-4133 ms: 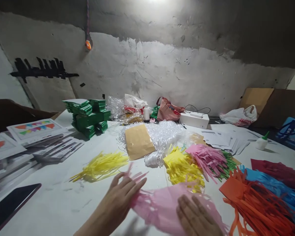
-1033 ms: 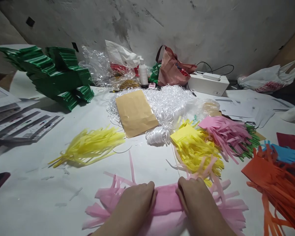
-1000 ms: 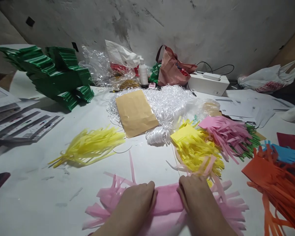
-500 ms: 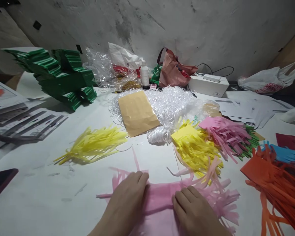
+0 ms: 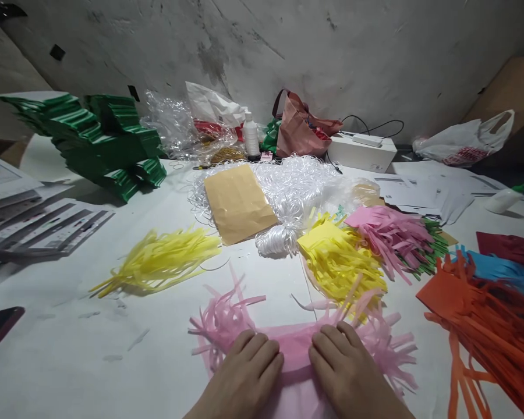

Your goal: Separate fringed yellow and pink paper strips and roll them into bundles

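Pink fringed tissue paper [image 5: 294,344] lies on the white table in front of me, with cut strips fanning out at both ends. Its middle is a band folded or rolled over, and a flat pale pink part stretches toward me below. My left hand [image 5: 251,364] has its fingers curled over the left part of the band. On the right part, my right hand [image 5: 343,358] grips in the same way, fingers bent and close together. Both thumbs are hidden beneath the hands. A yellow tissue tassel [image 5: 159,259] with a twisted end lies beyond my left hand.
Fringed bundles in yellow [image 5: 338,256], pink [image 5: 393,233] and orange [image 5: 475,326] lie to the right. A brown envelope [image 5: 240,203] rests on white cord [image 5: 294,195]. Green cut-outs [image 5: 105,145] are stacked at the back left. A phone-like dark object [image 5: 0,329] sits at the left edge.
My left hand has shifted right along the pink tissue paper, closer to my right hand. The left fringe now shows more fully. The whole view has moved slightly.
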### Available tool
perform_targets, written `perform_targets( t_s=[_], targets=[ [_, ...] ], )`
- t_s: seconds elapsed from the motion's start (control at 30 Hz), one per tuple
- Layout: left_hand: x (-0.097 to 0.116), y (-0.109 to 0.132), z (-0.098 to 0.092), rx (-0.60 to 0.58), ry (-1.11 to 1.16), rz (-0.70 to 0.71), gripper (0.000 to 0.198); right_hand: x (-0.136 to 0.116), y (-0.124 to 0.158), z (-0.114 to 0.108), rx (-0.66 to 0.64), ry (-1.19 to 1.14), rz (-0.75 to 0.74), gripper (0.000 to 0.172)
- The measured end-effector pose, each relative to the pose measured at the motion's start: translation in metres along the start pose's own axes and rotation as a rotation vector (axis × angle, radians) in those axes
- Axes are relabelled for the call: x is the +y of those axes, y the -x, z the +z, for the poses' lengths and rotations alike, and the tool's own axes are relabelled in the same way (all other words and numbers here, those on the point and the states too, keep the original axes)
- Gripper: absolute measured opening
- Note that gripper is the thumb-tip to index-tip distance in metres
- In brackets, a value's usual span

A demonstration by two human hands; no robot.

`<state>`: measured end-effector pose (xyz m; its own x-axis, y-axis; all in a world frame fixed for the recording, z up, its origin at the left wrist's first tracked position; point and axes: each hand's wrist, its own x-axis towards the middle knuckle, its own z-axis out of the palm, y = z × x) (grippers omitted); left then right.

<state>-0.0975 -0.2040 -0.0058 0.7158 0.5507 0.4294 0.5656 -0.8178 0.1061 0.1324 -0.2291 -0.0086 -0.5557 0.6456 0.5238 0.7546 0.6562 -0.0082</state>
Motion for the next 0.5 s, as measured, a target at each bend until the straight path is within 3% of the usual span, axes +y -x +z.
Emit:
perform_targets(
  t_s=[0.13,0.23,0.33,0.5],
  targets=[
    [-0.002,0.003,-0.019,-0.056,0.129,-0.096,0.017,0.003,-0.001,-0.002,0.012,-0.101,0.162,0.025],
    [-0.002,0.000,-0.022,-0.092,0.174,-0.222,0.020,0.005,-0.007,0.001,-0.044,-0.097,0.307,0.018],
    [-0.001,-0.005,-0.017,-0.180,0.090,-0.328,0.029,0.006,-0.014,0.008,-0.093,-0.027,0.328,0.016],
    [-0.001,-0.014,-0.012,-0.290,-0.062,-0.398,0.035,0.007,-0.018,0.022,-0.075,0.088,0.367,0.028]
  ],
)
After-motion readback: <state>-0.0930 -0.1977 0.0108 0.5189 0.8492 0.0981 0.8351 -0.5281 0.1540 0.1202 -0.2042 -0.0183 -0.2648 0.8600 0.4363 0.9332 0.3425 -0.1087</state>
